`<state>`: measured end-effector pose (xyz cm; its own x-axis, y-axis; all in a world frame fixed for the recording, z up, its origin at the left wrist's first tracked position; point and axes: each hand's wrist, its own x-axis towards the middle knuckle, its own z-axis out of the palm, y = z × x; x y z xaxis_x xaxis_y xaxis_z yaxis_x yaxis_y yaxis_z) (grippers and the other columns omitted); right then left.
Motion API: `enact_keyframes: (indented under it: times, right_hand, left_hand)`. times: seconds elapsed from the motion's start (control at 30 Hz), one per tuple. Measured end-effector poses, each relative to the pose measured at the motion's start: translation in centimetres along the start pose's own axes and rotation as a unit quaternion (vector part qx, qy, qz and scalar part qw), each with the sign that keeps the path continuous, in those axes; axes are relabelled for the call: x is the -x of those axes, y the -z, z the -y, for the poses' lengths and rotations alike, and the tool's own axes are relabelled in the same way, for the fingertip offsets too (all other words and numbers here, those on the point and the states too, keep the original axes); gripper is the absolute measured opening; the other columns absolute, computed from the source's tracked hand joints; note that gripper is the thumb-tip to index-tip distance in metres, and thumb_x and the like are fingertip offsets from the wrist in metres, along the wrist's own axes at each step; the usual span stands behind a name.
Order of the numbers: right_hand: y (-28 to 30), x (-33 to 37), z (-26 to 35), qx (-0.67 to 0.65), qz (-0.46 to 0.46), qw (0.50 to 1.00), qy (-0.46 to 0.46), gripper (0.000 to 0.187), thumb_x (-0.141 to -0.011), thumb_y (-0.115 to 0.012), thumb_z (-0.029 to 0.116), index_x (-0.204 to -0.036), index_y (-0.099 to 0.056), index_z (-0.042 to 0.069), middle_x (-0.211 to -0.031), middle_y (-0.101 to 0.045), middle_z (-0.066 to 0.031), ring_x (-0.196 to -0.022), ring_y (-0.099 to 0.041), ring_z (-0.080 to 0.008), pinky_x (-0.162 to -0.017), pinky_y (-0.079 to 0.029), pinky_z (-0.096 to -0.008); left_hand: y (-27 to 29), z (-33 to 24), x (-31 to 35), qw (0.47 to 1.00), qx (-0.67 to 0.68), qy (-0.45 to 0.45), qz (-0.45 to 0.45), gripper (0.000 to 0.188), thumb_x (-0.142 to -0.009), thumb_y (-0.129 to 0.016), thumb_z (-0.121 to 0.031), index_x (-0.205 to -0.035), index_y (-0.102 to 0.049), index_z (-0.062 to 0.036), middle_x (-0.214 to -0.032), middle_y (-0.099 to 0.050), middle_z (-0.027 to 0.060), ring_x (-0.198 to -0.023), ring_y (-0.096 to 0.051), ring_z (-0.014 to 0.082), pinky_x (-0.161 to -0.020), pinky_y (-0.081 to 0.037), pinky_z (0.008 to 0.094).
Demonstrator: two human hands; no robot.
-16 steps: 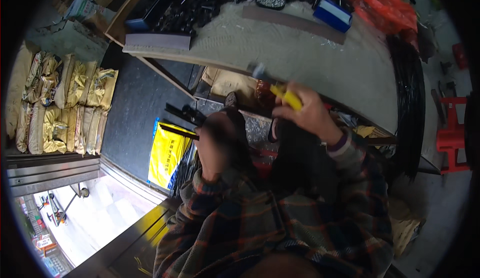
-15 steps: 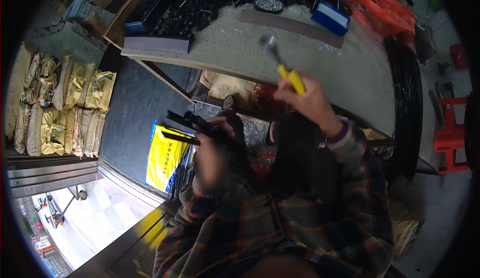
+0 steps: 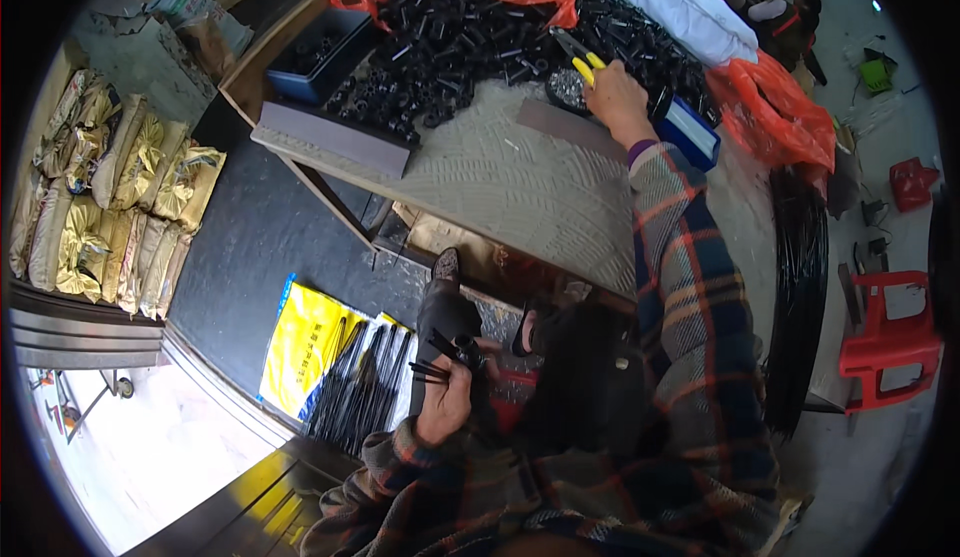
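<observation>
My right hand stretches over the worktable, closed round yellow-handled pliers. Their dark jaws reach the edge of a heap of black plastic pieces. Just beside that hand is a small dark dish of tiny shiny metal parts, partly covered by it. Low over my lap, my left hand is closed on several thin black rods. A black tubular piece is at its fingertips; whether it joins the rods I cannot tell.
Blue boxes and flat dark strips lie on the worktable, with red plastic bags beyond. More black rods rest on a yellow bag at lower left. Stacked sacks stand left, a red stool right.
My right hand has carried the pliers up and away from me, from the table's near edge to the dish and heap. The left hand with the rods has dropped lower. The view has shifted.
</observation>
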<state>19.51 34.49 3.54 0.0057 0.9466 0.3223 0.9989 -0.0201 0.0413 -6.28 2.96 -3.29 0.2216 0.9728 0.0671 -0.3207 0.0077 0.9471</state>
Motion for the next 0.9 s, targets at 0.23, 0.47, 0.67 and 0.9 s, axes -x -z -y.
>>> enact_keyframes:
  times: [0.23,0.47,0.67,0.9]
  right_hand:
    - [0.7,1.9,0.3,-0.106,-0.028,0.993,-0.033,0.023,-0.076,-0.061,0.025,-0.096,-0.062,0.013,-0.098,-0.055,-0.0139,-0.087,-0.058,-0.0359,-0.075,-0.046,-0.0438]
    - [8.8,16.3,4.5,-0.685,0.108,0.720,0.034,0.011,-0.082,-0.060,0.008,-0.085,-0.054,-0.001,-0.088,-0.052,-0.0062,-0.074,-0.049,-0.0106,-0.064,-0.042,-0.0231]
    - [10.9,27.6,8.2,-0.706,0.003,0.668,0.236,0.011,-0.075,-0.067,0.004,-0.080,-0.058,-0.003,-0.093,-0.054,-0.0146,-0.081,-0.054,-0.0179,-0.074,-0.045,-0.0284]
    - [11.2,29.9,8.4,-0.671,-0.029,0.689,0.271,0.013,-0.071,-0.067,0.002,-0.082,-0.060,-0.002,-0.091,-0.057,-0.0156,-0.076,-0.059,-0.0209,-0.065,-0.047,-0.0283]
  left_hand:
    - [0.3,-0.2,1.0,1.000,0.015,0.017,0.002,0.061,-0.092,-0.028,-0.048,-0.103,-0.048,0.0080,-0.071,-0.055,0.0107,-0.071,-0.056,0.0199,-0.070,-0.045,0.0323]
    - [-0.3,-3.1,0.5,0.998,0.005,0.028,-0.052,0.061,-0.090,-0.031,-0.052,-0.101,-0.051,0.0044,-0.074,-0.056,0.0111,-0.075,-0.057,0.0211,-0.073,-0.045,0.0318]
    - [-2.2,-5.5,1.2,0.997,0.022,-0.035,0.058,0.055,-0.093,-0.031,-0.047,-0.104,-0.053,0.0020,-0.077,-0.055,0.0043,-0.071,-0.050,0.0098,-0.065,-0.040,0.0233]
    - [-3.6,-5.8,4.2,0.997,0.055,-0.031,0.038,0.044,-0.095,-0.033,-0.037,-0.111,-0.049,0.0012,-0.091,-0.054,0.0044,-0.072,-0.050,0.0082,-0.065,-0.041,0.0226]
